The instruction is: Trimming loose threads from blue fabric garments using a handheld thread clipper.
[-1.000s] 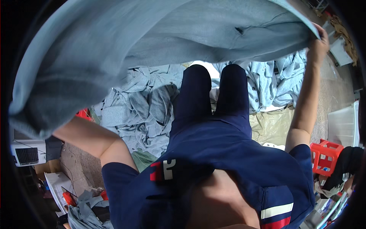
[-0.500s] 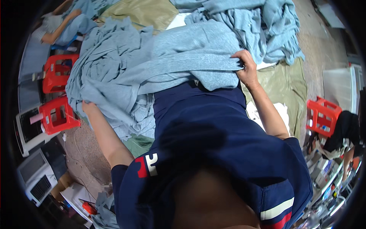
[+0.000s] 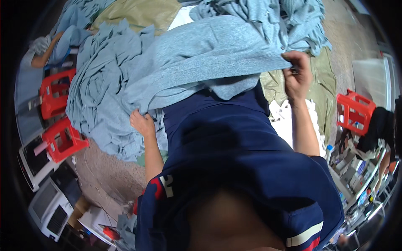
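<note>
A light blue knit fabric piece lies across my lap, its long edge stretched from left to right. My right hand pinches the right end of that edge, held out past my right thigh. On the other side, my left hand grips the fabric's lower left part beside my left thigh, its fingertips partly hidden by the cloth. A big crumpled heap of the same blue fabric spreads to the left of my lap. Behind, at the upper right, lies another blue fabric heap.
Olive sheets lie beneath the heaps. White cloth with dark eyelets is by my right forearm. Red plastic stools stand at left, another red stool at right. A person handles blue fabric at far left. Cluttered shelving stands at lower right.
My right hand has moved right with the fabric edge, drawing it out longer. My left hand has come inward from the outer heap to beside my left thigh.
</note>
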